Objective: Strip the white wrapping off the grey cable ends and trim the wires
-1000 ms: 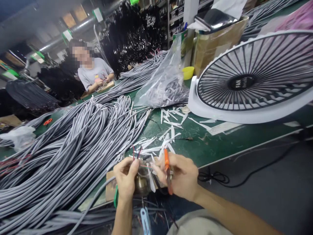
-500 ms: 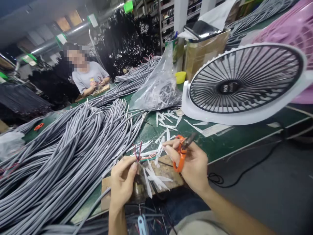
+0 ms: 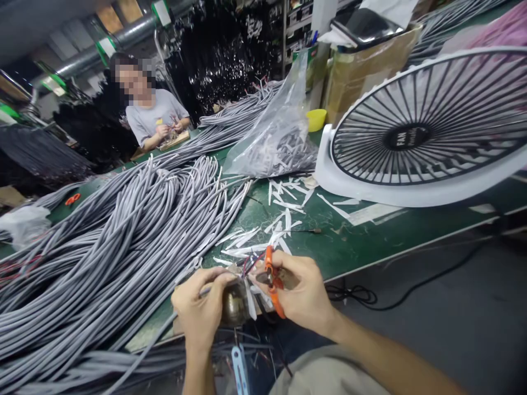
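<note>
My left hand is closed on the end of a grey cable, with thumb and forefinger pinched near its tip. Thin red and dark wires fan out just beyond those fingertips. Orange-handled scissors are in my right hand, whose fingers reach close to the wires. The scissors' blades are partly hidden. Beneath both hands lies a wooden board, mostly covered. A dark, brassy rounded object sits between the hands, beside white strips.
Bundled grey cables fill the table's left. White scraps lie on the green tabletop near a clear bag and white fan. A light-blue tool is below the board. A person sits across.
My right hand has moved left and down with the scissors, towards the wires by my left hand. The camera view has shifted slightly. My left hand still pinches the cable.
</note>
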`<state>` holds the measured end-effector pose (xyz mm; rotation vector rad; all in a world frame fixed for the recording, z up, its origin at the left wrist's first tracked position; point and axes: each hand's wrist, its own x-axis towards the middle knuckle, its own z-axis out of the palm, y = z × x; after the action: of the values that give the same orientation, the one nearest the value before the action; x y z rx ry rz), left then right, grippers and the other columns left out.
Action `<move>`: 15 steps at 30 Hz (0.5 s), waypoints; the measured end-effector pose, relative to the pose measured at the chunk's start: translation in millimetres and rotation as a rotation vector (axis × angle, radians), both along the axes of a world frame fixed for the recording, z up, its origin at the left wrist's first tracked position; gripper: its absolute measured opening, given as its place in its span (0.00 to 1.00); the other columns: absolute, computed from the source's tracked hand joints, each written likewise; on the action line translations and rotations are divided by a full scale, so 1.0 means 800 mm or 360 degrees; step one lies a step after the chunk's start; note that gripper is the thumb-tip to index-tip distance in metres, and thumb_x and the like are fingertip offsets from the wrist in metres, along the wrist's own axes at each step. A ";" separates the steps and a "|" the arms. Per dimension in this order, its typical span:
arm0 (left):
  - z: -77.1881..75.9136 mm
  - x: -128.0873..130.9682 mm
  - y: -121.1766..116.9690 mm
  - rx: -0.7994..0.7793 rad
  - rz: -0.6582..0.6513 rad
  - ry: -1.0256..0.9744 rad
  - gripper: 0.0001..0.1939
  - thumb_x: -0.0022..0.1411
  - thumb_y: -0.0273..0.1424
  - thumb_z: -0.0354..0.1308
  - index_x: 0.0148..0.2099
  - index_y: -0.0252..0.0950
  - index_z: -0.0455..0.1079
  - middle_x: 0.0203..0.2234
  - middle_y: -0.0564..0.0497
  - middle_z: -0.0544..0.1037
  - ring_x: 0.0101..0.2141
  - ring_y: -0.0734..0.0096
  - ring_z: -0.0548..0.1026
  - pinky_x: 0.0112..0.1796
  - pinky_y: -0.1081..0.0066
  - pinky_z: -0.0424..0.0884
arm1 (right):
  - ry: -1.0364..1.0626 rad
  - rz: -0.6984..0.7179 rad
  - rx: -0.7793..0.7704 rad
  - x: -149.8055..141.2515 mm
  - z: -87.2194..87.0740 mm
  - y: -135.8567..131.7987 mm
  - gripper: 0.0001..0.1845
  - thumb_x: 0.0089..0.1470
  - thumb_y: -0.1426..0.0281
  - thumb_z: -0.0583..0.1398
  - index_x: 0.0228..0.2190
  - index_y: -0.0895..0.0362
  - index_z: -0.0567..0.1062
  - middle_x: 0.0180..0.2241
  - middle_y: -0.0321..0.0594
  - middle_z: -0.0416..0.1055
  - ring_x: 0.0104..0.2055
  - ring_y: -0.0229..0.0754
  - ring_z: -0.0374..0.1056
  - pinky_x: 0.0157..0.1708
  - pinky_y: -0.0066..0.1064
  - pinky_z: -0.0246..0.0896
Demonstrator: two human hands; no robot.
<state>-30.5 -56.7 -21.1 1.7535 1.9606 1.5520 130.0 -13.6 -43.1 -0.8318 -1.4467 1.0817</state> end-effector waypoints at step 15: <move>-0.009 0.037 -0.019 0.0250 -0.0350 0.0404 0.07 0.59 0.22 0.56 0.38 0.36 0.75 0.27 0.50 0.79 0.27 0.71 0.77 0.30 0.74 0.72 | 0.0349 0.0132 -0.0316 0.020 0.027 -0.006 0.17 0.41 0.61 0.68 0.19 0.57 0.66 0.20 0.35 0.68 0.22 0.35 0.64 0.23 0.24 0.63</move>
<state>-0.8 -71.6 -28.3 2.2427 1.7062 1.5088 145.8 -18.0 -21.9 -0.7696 -1.2127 1.3525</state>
